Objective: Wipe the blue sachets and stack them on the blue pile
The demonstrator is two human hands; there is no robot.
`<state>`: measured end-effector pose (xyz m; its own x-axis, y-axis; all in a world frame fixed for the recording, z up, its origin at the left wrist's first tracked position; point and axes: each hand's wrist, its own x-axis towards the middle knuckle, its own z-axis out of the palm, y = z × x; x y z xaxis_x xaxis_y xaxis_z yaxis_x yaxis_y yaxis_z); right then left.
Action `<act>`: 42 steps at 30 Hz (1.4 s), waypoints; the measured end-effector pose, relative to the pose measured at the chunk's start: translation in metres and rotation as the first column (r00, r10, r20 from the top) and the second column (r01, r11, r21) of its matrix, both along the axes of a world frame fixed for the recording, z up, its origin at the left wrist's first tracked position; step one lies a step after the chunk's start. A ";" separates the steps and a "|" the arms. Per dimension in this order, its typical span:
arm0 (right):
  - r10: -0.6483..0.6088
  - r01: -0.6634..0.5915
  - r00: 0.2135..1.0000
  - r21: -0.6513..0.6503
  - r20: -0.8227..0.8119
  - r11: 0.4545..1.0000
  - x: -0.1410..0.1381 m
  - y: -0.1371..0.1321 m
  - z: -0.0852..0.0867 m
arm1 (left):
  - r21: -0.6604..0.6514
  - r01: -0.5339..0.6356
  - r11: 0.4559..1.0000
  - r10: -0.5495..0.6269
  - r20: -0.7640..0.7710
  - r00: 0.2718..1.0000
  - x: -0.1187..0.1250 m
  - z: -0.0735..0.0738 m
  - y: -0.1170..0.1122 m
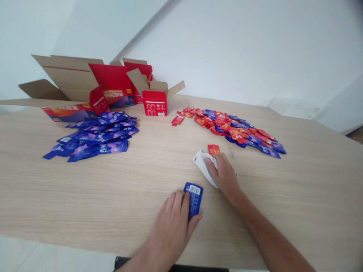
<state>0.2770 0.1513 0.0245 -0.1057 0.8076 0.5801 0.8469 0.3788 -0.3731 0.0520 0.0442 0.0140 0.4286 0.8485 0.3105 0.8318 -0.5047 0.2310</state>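
A flat, dark blue plastic packet with a white barcode label [195, 196] is held near the front of the pale wood-grain worktop [136, 189] by the left hand [172, 215]; its near part is pinched in the grip, between the thumb at the right edge and the fingers at the left. A crumpled white cloth [203, 164] is clasped by the right hand [225, 173], with the thumb laid over it and the fingers curled on its far side. Just beyond the right hand, a small red-and-orange packet [213, 149] is partly covered by the fingers and cloth; whether it is touched cannot be told.

Farther back on the right, a long heap of mixed red and blue packets [221, 120] is spread out. On the left, a pile of overlapping blue-and-purple packets [99, 136] is laid in front of a large open printed cardboard box [70, 113]. Between the pile and the heap, farther back, a small red open-flapped carton [154, 102] is stood upright.
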 end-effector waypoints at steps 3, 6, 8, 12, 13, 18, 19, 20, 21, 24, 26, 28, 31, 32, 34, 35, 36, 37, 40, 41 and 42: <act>-0.014 0.014 0.999 -0.006 -0.039 1.000 0.008 0.003 0.000 | -0.086 -0.072 0.994 0.056 -0.176 0.983 0.018 0.015 0.009; -0.022 0.020 0.997 -0.024 -0.070 1.000 0.011 0.003 0.001 | -0.104 -0.091 0.990 0.057 -0.292 0.955 0.030 0.027 0.015; -0.012 0.010 0.996 -0.034 -0.085 0.999 0.012 0.003 0.001 | -0.090 -0.077 0.993 0.044 -0.326 0.944 0.034 0.029 0.016; 0.029 -0.032 0.995 -0.032 -0.099 0.999 0.010 0.004 -0.002 | -0.056 0.043 0.998 -0.062 -0.399 0.915 0.027 0.026 0.019; 0.038 -0.041 0.994 -0.029 -0.100 0.999 0.010 0.004 -0.003 | -0.049 0.073 0.996 -0.087 -0.412 0.907 0.023 0.027 0.021; 0.070 -0.071 0.990 -0.002 -0.121 0.997 0.006 0.004 -0.007 | -0.005 0.142 0.990 -0.130 -0.431 0.893 -0.012 0.033 0.039; 0.072 -0.073 0.989 -0.001 -0.128 0.997 0.006 0.004 -0.008 | 0.006 0.146 0.989 -0.130 -0.428 0.894 -0.021 0.034 0.044; 0.071 -0.072 0.988 -0.004 -0.135 0.997 0.005 0.004 -0.008 | 0.016 0.151 0.988 -0.130 -0.424 0.896 -0.030 0.035 0.048; 0.069 -0.071 0.987 -0.008 -0.142 0.997 0.005 0.005 -0.009 | 0.023 0.159 0.987 -0.135 -0.417 0.899 -0.040 0.036 0.053; 0.058 -0.063 0.985 -0.028 -0.163 0.998 0.005 0.005 -0.013 | 0.057 0.165 0.985 -0.132 -0.377 0.917 -0.076 0.049 0.075; 0.051 -0.060 0.984 -0.050 -0.172 0.997 0.005 0.005 -0.015 | 0.099 0.128 0.987 -0.087 -0.345 0.934 -0.104 0.067 0.099; 0.042 -0.057 0.983 -0.085 -0.178 0.995 0.005 0.005 -0.017 | 0.145 0.067 0.987 -0.017 -0.323 0.946 -0.132 0.090 0.131; 0.039 -0.063 0.982 -0.122 -0.185 0.991 0.002 0.005 -0.020 | 0.202 -0.046 0.978 0.106 -0.300 0.948 -0.174 0.125 0.185; 0.042 -0.066 0.982 -0.125 -0.186 0.990 0.002 0.005 -0.020 | 0.214 -0.085 0.973 0.148 -0.296 0.944 -0.187 0.134 0.203; 0.049 -0.073 0.981 -0.123 -0.188 0.990 0.001 0.006 -0.021 | 0.235 -0.169 0.957 0.235 -0.288 0.928 -0.210 0.145 0.234; 0.049 -0.073 0.981 -0.119 -0.188 0.990 0.001 0.006 -0.022 | 0.243 -0.213 0.946 0.279 -0.284 0.917 -0.220 0.147 0.248; 0.048 -0.071 0.981 -0.113 -0.189 0.991 0.001 0.006 -0.023 | 0.251 -0.253 0.934 0.321 -0.280 0.905 -0.230 0.147 0.260; 0.048 -0.069 0.981 -0.106 -0.191 0.992 0.001 0.007 -0.024 | 0.255 -0.288 0.923 0.356 -0.279 0.892 -0.238 0.146 0.270; 0.040 -0.062 0.980 -0.109 -0.193 0.992 0.004 0.008 -0.027 | 0.252 -0.358 0.899 0.423 -0.290 0.859 -0.255 0.134 0.297; 0.037 -0.062 0.981 -0.124 -0.191 0.990 0.004 0.008 -0.027 | 0.248 -0.376 0.893 0.439 -0.294 0.849 -0.259 0.129 0.304; 0.034 -0.062 0.982 -0.143 -0.188 0.988 0.005 0.008 -0.028 | 0.245 -0.393 0.886 0.455 -0.298 0.840 -0.261 0.122 0.311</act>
<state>0.2817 0.1598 -0.0031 -0.0487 0.8823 0.4681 0.7402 0.3465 -0.5762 -0.2093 0.3548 0.1365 0.1430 0.9191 0.3672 0.9833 -0.0899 -0.1581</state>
